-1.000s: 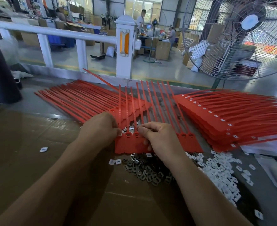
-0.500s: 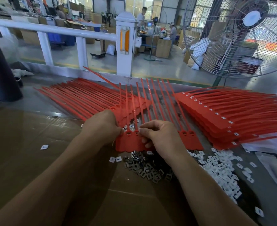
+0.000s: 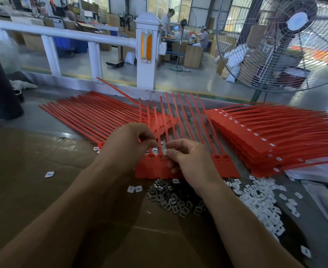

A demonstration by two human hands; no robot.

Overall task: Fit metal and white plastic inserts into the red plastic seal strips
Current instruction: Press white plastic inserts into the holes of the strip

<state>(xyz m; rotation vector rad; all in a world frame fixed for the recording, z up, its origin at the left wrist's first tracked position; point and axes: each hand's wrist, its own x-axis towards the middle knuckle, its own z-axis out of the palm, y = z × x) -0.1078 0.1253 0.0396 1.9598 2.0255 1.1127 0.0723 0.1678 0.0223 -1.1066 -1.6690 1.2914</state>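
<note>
A joined row of red seal strips [image 3: 153, 169] lies in front of me, its flat tags near me and its tails pointing away. My left hand [image 3: 128, 144] hovers over the row's left heads with fingertips pinched together; what it pinches is too small to tell. My right hand [image 3: 190, 161] pinches a white plastic insert [image 3: 165, 151] at a strip head. Dark metal inserts [image 3: 170, 200] are heaped just below the row. A pile of white inserts [image 3: 259, 202] spreads to the right.
Loose red strips [image 3: 86, 113] fan out at the left, and a stack of red strips carrying white inserts [image 3: 255, 140] lies at the right. Brown cardboard [image 3: 33, 190] covers the near table. A white railing [image 3: 145, 45] and a large fan [image 3: 286, 41] stand behind.
Both hands have risen slightly off the strip heads. My right hand now shows a white insert between thumb and forefinger, and the left fingertips have drawn together.
</note>
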